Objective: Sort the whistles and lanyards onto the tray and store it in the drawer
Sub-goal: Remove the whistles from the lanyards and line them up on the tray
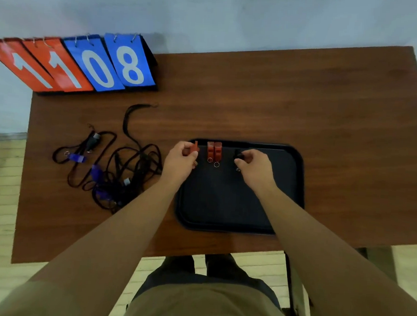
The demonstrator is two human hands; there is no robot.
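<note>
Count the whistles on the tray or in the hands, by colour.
Red whistles: 3, two on the tray, a third red whistle in the left hand.
Black whistle: 1, in the right hand.
Total: 4.

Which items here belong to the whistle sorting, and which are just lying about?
Job: tray; two red whistles on it; red whistle pinched by left hand; black whistle held by right hand; blue whistles tangled in black lanyards left of the tray.
Lying about: flip scoreboard.
</note>
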